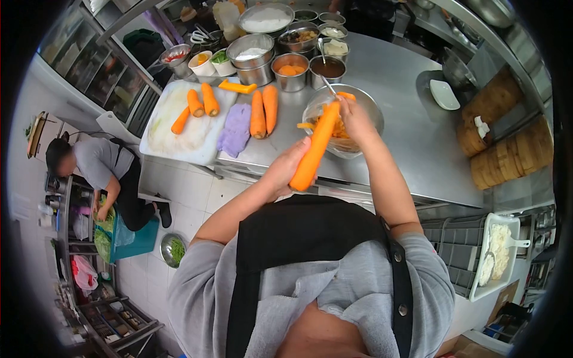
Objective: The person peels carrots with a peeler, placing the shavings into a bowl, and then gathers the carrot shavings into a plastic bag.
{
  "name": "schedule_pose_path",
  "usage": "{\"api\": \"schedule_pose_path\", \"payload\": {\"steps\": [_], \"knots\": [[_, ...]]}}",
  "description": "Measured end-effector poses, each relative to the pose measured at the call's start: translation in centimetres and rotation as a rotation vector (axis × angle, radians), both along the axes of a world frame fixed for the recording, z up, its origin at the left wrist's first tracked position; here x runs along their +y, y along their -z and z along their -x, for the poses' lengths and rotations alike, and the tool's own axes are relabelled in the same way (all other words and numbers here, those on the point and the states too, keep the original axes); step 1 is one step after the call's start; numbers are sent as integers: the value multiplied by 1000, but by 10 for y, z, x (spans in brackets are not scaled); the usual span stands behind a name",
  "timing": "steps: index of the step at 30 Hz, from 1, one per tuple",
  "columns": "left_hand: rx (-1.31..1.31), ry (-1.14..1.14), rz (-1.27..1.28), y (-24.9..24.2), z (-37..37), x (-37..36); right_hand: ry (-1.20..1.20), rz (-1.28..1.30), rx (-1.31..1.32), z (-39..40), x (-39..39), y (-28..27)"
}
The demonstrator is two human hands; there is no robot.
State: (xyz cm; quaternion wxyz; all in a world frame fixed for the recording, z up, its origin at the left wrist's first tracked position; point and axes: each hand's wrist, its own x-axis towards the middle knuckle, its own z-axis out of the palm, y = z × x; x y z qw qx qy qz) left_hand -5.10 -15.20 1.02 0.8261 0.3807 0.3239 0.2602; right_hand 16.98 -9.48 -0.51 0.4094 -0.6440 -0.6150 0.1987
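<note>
My left hand (286,168) is wrapped round the thick end of a large carrot (319,150), which slants up and away over a metal bowl (375,110). My right hand (357,123) is closed at the carrot's far end on what looks like a metal peeler (327,85); its blade is hidden. Orange peelings (340,130) lie inside the bowl, one strip sticking out at its left side. Two whole carrots (257,116) rest on the steel table beside a purple cloth (235,131).
A white cutting board (173,143) holds shorter carrot pieces (210,100). Several metal containers (290,80) stand at the back. Wooden blocks (513,152) and a white dish (444,95) are at right. A person (107,170) bends over a teal bin (136,241) at left.
</note>
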Motion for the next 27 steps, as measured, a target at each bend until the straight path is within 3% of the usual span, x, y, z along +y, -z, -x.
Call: {"api": "schedule_pose_path", "payload": {"steps": [3,6,9,12,13,16,20,27], "knots": [[-104,-177,46,-1,-2,26,-80,322,354,2,-6,-7],[-187,-351,209,-4,-14,59,-483,776,1301,-12,-13,-10],[-220,-409,263,-6,-28,88,-322,664,999,2,-27,-17],[-255,-404,273,9,-42,117,-218,245,328,19,-38,-3],[-274,-386,264,10,-46,122,-214,-12,108,26,-46,-7],[-195,-414,185,3,-58,126,-102,75,-229,33,-65,-37],[-249,-430,225,6,-68,134,-49,172,-375,30,-65,-42],[-182,-449,191,-6,-70,119,-60,135,-360,30,-60,-43]]}}
